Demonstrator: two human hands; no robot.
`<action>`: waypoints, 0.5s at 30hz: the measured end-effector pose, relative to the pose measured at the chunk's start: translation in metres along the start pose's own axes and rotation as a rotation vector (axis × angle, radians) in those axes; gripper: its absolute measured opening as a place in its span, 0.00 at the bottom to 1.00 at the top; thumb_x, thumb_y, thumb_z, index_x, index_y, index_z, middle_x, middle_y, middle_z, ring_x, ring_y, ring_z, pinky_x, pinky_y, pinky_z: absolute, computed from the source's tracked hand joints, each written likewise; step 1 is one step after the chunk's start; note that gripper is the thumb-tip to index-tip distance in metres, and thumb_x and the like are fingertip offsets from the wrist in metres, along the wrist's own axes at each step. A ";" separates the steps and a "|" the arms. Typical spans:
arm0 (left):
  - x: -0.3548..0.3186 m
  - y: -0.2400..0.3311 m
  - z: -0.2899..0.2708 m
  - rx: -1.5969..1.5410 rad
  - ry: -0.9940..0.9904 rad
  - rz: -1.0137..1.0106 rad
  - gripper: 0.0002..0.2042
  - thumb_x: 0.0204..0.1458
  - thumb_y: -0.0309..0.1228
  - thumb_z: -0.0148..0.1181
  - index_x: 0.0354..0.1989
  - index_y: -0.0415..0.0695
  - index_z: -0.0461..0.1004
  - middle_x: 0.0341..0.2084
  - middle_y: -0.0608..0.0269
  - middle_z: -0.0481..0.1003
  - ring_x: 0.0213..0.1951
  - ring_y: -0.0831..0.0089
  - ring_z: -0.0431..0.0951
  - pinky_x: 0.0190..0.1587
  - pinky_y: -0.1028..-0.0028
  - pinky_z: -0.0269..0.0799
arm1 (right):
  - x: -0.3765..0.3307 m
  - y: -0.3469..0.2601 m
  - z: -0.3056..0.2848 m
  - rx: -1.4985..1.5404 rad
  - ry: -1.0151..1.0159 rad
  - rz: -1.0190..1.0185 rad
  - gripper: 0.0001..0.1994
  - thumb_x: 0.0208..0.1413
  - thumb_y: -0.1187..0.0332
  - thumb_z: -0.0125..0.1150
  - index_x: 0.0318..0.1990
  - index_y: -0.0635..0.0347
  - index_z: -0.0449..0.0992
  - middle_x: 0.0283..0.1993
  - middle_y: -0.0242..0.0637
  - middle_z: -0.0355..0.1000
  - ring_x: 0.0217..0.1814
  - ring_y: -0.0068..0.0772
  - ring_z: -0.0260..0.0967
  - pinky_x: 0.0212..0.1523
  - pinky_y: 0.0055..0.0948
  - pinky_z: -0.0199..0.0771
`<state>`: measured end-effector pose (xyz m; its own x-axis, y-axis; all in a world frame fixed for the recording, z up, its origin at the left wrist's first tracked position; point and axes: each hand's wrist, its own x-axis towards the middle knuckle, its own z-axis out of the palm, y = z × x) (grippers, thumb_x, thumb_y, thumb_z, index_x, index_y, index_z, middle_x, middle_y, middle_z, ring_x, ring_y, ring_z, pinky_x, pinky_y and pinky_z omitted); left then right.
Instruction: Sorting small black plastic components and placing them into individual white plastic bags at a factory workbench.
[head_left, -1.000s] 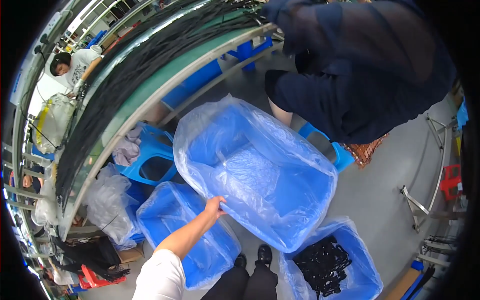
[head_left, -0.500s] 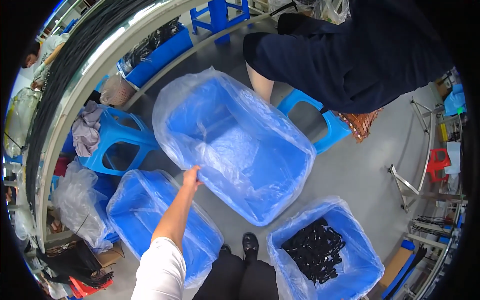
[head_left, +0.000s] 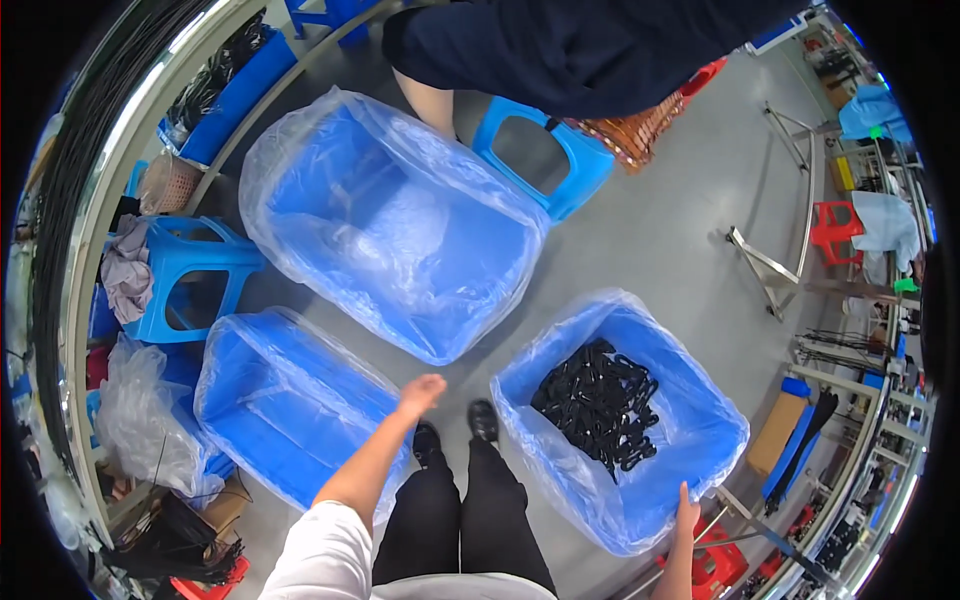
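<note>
My left hand (head_left: 421, 392) hovers with loosely curled fingers just below the near corner of a large blue bin lined with clear plastic (head_left: 390, 215); it holds nothing. My right hand (head_left: 687, 503) rests on the near right rim of a smaller lined blue bin (head_left: 700, 440) that holds a heap of black parts (head_left: 598, 400). A third lined blue bin (head_left: 285, 405) stands by my left arm. My legs and black shoes (head_left: 455, 430) are between the two near bins.
A person in dark clothes (head_left: 570, 45) stands at the far side by a blue stool (head_left: 545, 150). Another blue stool (head_left: 195, 285) and a clear bag (head_left: 140, 420) sit left. A long workbench (head_left: 110, 150) curves along the left; red stools (head_left: 838, 225) stand right.
My left hand has come off the big bin's rim and drawn back toward me. The view has swung right, bringing the bin of black parts and my right hand into sight.
</note>
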<state>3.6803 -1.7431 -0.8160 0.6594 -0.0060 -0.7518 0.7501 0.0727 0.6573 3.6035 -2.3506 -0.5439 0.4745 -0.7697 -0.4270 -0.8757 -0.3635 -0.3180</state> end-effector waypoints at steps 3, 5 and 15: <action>-0.003 0.021 0.080 0.438 -0.091 0.128 0.30 0.53 0.51 0.61 0.59 0.42 0.71 0.56 0.49 0.73 0.59 0.55 0.71 0.61 0.63 0.66 | 0.003 0.027 0.009 0.181 0.132 -0.078 0.25 0.55 0.55 0.67 0.50 0.70 0.76 0.44 0.39 0.77 0.45 0.33 0.73 0.49 0.34 0.71; 0.024 0.011 0.116 0.527 -0.053 0.199 0.33 0.52 0.52 0.61 0.60 0.42 0.70 0.57 0.47 0.71 0.61 0.54 0.69 0.63 0.62 0.63 | 0.017 0.049 0.018 0.522 0.273 -0.294 0.19 0.54 0.59 0.67 0.45 0.68 0.78 0.38 0.35 0.77 0.40 0.33 0.72 0.44 0.34 0.71; 0.055 -0.006 0.173 0.132 -0.190 -0.017 0.41 0.44 0.61 0.64 0.59 0.41 0.70 0.52 0.46 0.75 0.56 0.54 0.74 0.60 0.60 0.66 | 0.031 0.069 0.004 0.438 0.105 -0.092 0.11 0.40 0.76 0.57 0.36 0.61 0.72 0.28 0.28 0.67 0.30 0.28 0.64 0.34 0.29 0.66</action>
<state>3.7203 -1.9160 -0.8524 0.6352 -0.1946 -0.7474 0.7528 -0.0602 0.6555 3.5582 -2.3977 -0.5827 0.5171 -0.8017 -0.2998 -0.6992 -0.1937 -0.6882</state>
